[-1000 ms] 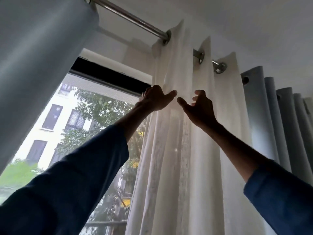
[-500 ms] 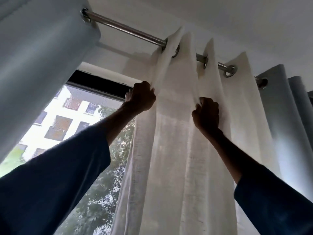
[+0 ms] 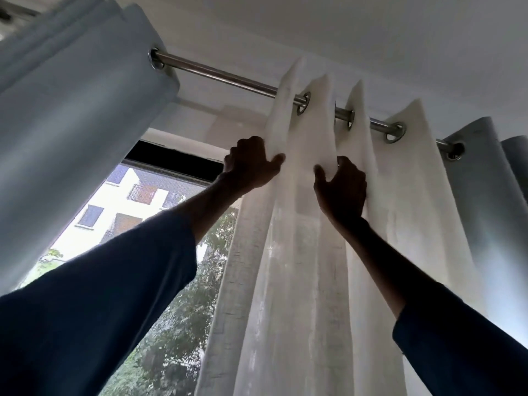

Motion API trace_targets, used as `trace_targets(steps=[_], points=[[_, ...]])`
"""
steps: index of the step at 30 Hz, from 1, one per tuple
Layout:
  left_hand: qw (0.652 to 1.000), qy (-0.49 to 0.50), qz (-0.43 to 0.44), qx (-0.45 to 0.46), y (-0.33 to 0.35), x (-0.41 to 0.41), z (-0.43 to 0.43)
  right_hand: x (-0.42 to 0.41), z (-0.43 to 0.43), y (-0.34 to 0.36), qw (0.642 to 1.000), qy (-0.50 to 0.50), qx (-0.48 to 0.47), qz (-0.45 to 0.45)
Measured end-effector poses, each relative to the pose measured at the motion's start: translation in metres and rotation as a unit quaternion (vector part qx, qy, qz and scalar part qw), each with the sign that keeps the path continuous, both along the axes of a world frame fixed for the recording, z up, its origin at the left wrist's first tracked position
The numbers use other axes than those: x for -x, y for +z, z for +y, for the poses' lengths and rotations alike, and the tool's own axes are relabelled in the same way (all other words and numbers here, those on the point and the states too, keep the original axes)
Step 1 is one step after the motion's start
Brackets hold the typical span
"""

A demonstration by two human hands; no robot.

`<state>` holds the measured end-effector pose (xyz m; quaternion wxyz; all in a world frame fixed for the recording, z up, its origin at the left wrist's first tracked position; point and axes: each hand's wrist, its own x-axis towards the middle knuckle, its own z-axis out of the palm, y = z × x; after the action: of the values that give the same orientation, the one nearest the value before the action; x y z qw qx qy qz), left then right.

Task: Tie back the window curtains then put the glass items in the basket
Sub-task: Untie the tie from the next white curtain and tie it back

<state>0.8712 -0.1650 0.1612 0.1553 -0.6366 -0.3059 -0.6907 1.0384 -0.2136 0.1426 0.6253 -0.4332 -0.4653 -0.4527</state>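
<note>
Both arms are reaching up to the sheer (image 3: pixel 300 252), which is hanging by eyelets (image 3: pixel 303 107) on the rod (image 3: pixel 223 77). The left hand (image 3: pixel 251 164) is gripping the sheer's left edge just below the rod, with the thumb pressing on the front and the fingers curling round behind the cloth. The right hand (image 3: pixel 341 185) is gripping a fold further right, with the fingers curling into the pleat and the thumb lying against the fabric to the left. The hands are sitting near each other at about the same height, one pleat between them. The sheer is falling in bunched folds right of centre. A grey curtain (image 3: pixel 71 124) is hanging bunched at the rod's left end, and a second grey curtain (image 3: pixel 480 195) is hanging just beside the sheer on the right. The window (image 3: pixel 160 224) is showing between the grey curtain and the sheer, with a pale building (image 3: pixel 123 201) and a tree (image 3: pixel 177 338) outside. Dark blue sleeves (image 3: pixel 100 310) are covering both forearms. A white ceiling (image 3: pixel 371 38) is filling the top.
</note>
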Motion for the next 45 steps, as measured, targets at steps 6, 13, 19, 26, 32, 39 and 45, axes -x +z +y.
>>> trace_targets(steps=[6,13,19,26,32,39,45], points=[[0.999,0.023,-0.026,0.035,0.011,0.024,0.014,-0.002,-0.003,0.000,0.998,-0.068,0.015,-0.009],[0.987,0.121,-0.101,-0.024,0.021,0.098,0.043,-0.007,-0.006,-0.005,0.998,-0.060,0.008,-0.024],[0.983,0.132,-0.123,-0.030,0.014,0.130,0.045,0.022,0.003,0.002,1.000,0.016,-0.027,-0.005],[0.984,0.091,-0.061,-0.143,0.005,0.131,0.022,0.070,-0.010,0.006,0.997,0.051,-0.063,0.015],[0.969,0.026,0.012,-0.244,0.000,0.121,0.005,0.146,0.006,0.008,0.988,0.141,-0.034,-0.044],[0.969,0.006,0.121,-0.216,-0.004,0.104,0.016,0.141,0.023,0.005,0.987,0.089,-0.018,-0.136],[0.978,-0.012,0.139,-0.155,-0.004,0.090,0.001,0.114,0.013,-0.004,0.980,0.135,-0.043,-0.137]])
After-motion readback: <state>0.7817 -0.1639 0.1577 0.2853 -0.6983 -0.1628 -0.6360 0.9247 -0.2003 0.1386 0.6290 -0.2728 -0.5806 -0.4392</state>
